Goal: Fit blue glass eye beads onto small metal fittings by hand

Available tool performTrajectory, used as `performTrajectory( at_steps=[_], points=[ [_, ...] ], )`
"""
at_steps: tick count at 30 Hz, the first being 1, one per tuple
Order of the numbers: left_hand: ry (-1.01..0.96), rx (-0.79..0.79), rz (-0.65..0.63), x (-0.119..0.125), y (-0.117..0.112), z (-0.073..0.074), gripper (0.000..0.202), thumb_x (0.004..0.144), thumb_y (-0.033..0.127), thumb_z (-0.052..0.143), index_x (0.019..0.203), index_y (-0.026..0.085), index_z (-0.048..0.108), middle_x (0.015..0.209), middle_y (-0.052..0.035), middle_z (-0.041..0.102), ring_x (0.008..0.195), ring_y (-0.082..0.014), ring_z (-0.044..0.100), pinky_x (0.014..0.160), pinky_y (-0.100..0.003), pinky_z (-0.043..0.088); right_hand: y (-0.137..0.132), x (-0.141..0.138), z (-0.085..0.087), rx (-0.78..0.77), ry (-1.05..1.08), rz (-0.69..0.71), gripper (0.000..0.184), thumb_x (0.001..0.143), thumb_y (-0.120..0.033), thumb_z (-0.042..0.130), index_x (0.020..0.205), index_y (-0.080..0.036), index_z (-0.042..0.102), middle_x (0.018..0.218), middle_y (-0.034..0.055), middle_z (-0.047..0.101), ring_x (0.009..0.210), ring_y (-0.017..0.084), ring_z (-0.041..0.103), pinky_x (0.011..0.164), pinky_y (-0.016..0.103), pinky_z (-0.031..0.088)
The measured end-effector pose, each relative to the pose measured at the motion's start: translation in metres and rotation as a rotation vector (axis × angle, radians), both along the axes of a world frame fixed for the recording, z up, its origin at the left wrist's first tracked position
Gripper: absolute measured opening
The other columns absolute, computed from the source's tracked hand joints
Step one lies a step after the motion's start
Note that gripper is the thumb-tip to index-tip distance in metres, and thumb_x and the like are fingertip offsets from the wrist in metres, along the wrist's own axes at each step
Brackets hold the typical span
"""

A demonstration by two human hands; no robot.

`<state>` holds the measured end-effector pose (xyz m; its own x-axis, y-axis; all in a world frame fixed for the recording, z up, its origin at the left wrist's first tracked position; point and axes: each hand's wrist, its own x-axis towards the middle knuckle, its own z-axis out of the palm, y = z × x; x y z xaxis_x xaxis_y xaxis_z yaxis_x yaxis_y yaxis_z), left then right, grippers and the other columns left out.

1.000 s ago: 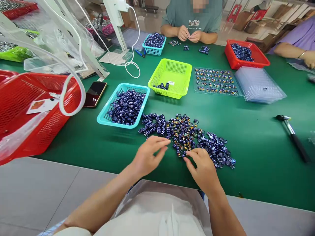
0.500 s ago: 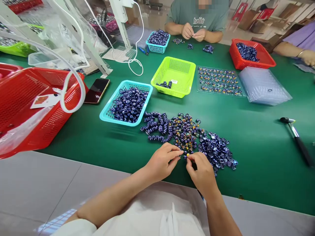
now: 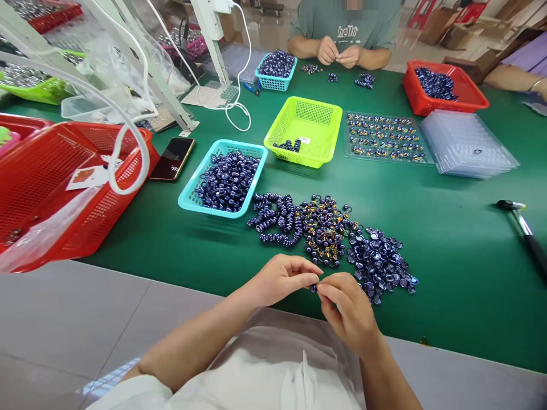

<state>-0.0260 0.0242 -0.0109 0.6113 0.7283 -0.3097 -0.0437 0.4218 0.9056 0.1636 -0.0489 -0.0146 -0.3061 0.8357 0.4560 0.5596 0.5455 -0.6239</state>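
My left hand (image 3: 284, 279) and my right hand (image 3: 346, 307) meet at the near edge of the green table (image 3: 448, 239), fingertips pinched together on a small dark blue piece (image 3: 314, 287). Just beyond them lies a spread of small parts: stacked blue rings (image 3: 276, 219) on the left, multicoloured ring pieces (image 3: 325, 228) in the middle, flat blue caps (image 3: 380, 262) on the right. A teal basket (image 3: 190, 199) full of blue pieces stands to the left of the spread.
A lime basket (image 3: 305, 111), a clear tray of assembled pieces (image 3: 384, 136), stacked clear trays (image 3: 470, 148) and a red basket (image 3: 444, 88) sit further back. A large red basket (image 3: 64, 193), a phone (image 3: 173, 158) and a hammer (image 3: 525, 230) flank me. Another person's hands (image 3: 337, 54) work opposite.
Both hands left the pile and drew back toward me, coming together. They now pinch one small piece between them above the table's near edge.
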Motion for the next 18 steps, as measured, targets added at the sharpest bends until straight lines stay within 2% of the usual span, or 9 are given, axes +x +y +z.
performTrajectory(
  at_steps=[5,8,11,15,18],
  points=[
    [-0.077,-0.196,0.024,-0.004,0.004,0.000,0.026,0.066,0.029,0.086,0.084,0.014,0.076,0.074,-0.0026,0.075,0.065,-0.0117,0.067,0.069,-0.025,0.055,0.001,-0.001,0.003,0.002,0.016,0.004,0.040,0.086,-0.002,0.056,0.118,-0.026,0.056,0.096,0.0047,0.067,0.087,0.019,0.063,0.075,0.037,0.054],
    [-0.109,-0.255,0.029,-0.006,0.004,-0.001,0.026,0.062,0.025,0.089,0.080,0.014,0.076,0.073,-0.0023,0.075,0.066,-0.0116,0.068,0.071,-0.025,0.055,0.000,-0.004,0.003,-0.088,0.092,-0.066,0.043,0.088,-0.009,0.057,0.127,-0.027,0.053,0.103,0.0066,0.064,0.095,0.021,0.063,0.079,0.039,0.056],
    [-0.125,-0.298,0.002,-0.006,0.002,-0.001,0.028,0.059,0.025,0.090,0.079,0.013,0.076,0.071,-0.0025,0.074,0.065,-0.0126,0.068,0.069,-0.026,0.056,-0.001,-0.009,0.004,-0.149,0.107,-0.070,0.046,0.090,-0.016,0.057,0.134,-0.028,0.052,0.108,0.0076,0.062,0.098,0.022,0.064,0.080,0.039,0.058],
    [-0.142,-0.338,0.005,-0.004,0.001,-0.002,0.028,0.057,0.026,0.091,0.074,0.012,0.074,0.067,-0.0018,0.072,0.061,-0.0120,0.066,0.066,-0.025,0.054,0.000,-0.016,0.001,-0.064,0.100,-0.079,0.051,0.089,-0.012,0.060,0.136,-0.032,0.053,0.102,0.0061,0.063,0.092,0.020,0.065,0.077,0.038,0.057],
    [-0.130,-0.305,0.019,-0.005,0.000,-0.003,0.025,0.062,0.028,0.089,0.076,0.012,0.075,0.070,-0.0034,0.073,0.063,-0.0120,0.065,0.066,-0.025,0.053,-0.001,-0.019,-0.005,-0.003,0.135,-0.133,0.049,0.087,-0.008,0.064,0.130,-0.032,0.057,0.098,0.0050,0.063,0.088,0.019,0.064,0.074,0.037,0.057]
  ],
)
